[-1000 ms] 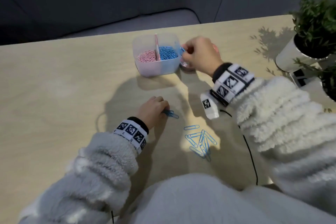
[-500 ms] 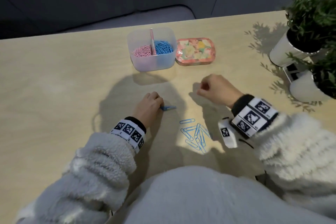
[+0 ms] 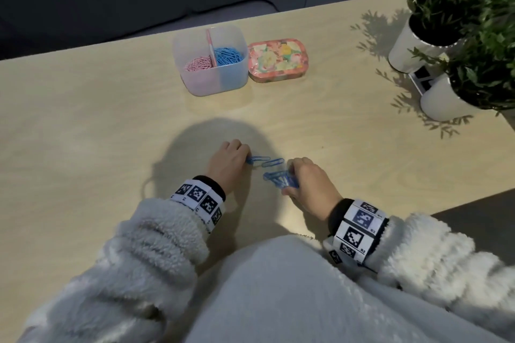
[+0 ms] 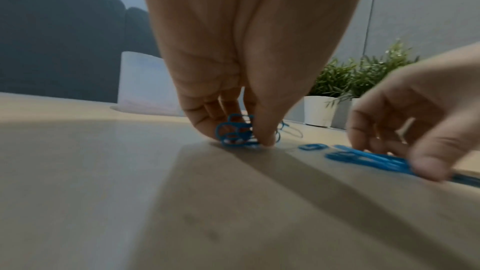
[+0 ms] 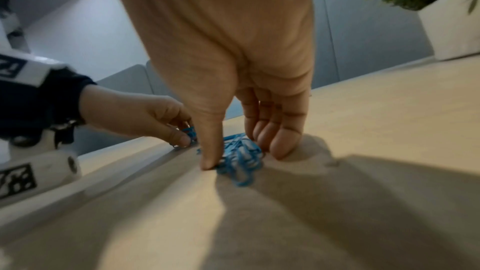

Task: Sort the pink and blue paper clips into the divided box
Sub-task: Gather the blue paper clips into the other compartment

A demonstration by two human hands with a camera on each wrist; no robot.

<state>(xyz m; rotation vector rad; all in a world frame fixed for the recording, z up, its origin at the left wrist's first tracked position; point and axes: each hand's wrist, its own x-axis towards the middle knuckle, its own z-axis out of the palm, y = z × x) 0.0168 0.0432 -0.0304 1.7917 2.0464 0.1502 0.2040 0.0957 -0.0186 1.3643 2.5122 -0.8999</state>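
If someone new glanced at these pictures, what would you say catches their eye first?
Probably the bright blue clips near the table's front edge, with the right hand gathering a bunch and the left hand pinching a few beside it. Next, farther back, the divided box, pink clips left and blue right, with a flowery tin at its right.

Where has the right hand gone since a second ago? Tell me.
Yes, it moved: from beside the divided box back toward the person, now gathering the blue paper clips; right hand.
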